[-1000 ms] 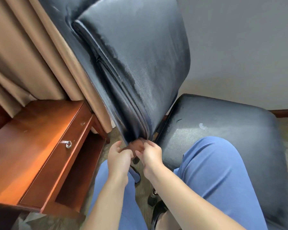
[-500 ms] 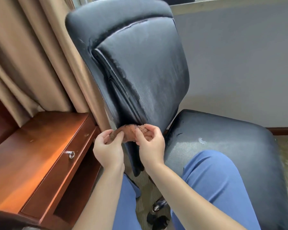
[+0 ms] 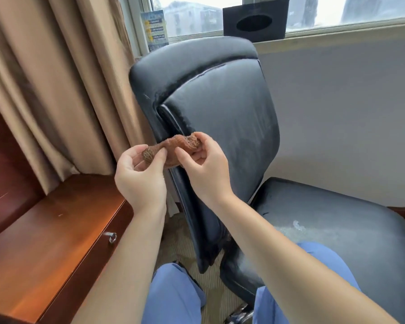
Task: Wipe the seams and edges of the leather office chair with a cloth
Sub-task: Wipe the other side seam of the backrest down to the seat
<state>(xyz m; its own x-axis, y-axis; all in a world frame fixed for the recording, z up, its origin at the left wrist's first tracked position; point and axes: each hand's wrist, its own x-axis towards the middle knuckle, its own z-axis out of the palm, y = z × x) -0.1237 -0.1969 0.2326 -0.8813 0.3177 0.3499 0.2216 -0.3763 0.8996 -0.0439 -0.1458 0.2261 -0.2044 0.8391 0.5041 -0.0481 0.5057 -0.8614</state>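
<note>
Both my hands hold the brown cloth up in front of the chair's backrest.

My left hand pinches one bunched end of the cloth between thumb and fingertips; my right hand grips the other end, fingers curled round it; the cloth stretches between them, just before the left side seam of the black leather chair; whether it touches the leather I cannot tell; the seat lies lower right; the wooden desk stands at my left.
</note>
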